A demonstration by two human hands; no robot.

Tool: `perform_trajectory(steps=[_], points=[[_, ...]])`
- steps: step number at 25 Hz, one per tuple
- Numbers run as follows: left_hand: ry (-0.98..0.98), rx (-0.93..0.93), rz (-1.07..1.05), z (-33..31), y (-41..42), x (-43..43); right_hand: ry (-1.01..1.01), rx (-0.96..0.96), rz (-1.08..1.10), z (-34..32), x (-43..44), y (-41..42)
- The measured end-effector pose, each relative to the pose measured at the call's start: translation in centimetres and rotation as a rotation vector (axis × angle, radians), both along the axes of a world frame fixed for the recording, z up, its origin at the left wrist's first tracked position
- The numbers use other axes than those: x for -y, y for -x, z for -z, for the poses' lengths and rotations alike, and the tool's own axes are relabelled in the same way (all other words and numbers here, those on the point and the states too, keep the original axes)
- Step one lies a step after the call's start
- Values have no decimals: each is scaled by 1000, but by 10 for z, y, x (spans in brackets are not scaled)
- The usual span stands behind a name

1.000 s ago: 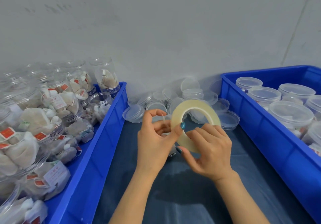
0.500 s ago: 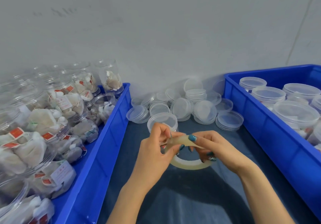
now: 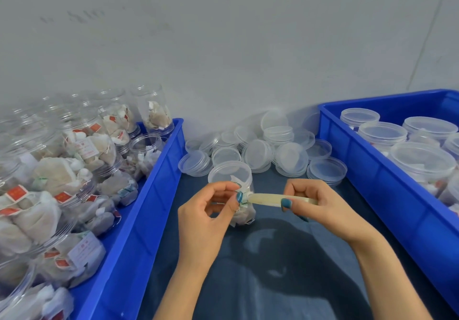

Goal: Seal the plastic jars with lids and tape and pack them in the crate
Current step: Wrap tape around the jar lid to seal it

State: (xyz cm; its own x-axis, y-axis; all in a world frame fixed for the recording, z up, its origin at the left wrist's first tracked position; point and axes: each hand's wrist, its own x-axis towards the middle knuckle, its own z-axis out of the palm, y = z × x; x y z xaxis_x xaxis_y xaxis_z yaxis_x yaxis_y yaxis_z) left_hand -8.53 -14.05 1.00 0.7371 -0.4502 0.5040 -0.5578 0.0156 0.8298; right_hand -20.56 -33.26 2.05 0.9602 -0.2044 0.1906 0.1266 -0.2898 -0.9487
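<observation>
The lidded jar [image 3: 229, 174] stands on the counter [image 3: 285, 295] at 9 o'clock of the edge-on tape roll [image 3: 269, 199], axis 9-to-3; the right grip [image 3: 320, 205] grasps the roll, while the nearer left grip [image 3: 206, 210] apparently pinches the tape end [image 3: 245, 196] at the jar.

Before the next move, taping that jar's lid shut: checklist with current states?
1. Lid on the jar: ok, it sits on top.
2. Tape roll in hand: ok, the right hand grips it.
3. Tape end peeled free: cannot tell; the left hand pinches at the roll's edge.
4. Jar steadied: not ok, neither hand holds it.
5. Space left in the right blue crate: cannot tell, its near wall hides the floor.
</observation>
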Motion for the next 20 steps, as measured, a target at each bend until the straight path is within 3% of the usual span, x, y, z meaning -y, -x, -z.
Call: perform_trajectory(steps=[2,7,9,13,20], points=[[-46,41,-46,1,0,-1,120,-32,135,3,-1,-2],[-107,124,-153,2,0,-7,891,48,727,16,-7,-8],[-143,183,-158,1,5,-9,971,134,795,21,-7,-11],[-349,471,-249,1,10,-8,1088,270,863,30,-4,-24],[-419,529,-298,4,13,-9,1097,210,933,38,-6,-33]])
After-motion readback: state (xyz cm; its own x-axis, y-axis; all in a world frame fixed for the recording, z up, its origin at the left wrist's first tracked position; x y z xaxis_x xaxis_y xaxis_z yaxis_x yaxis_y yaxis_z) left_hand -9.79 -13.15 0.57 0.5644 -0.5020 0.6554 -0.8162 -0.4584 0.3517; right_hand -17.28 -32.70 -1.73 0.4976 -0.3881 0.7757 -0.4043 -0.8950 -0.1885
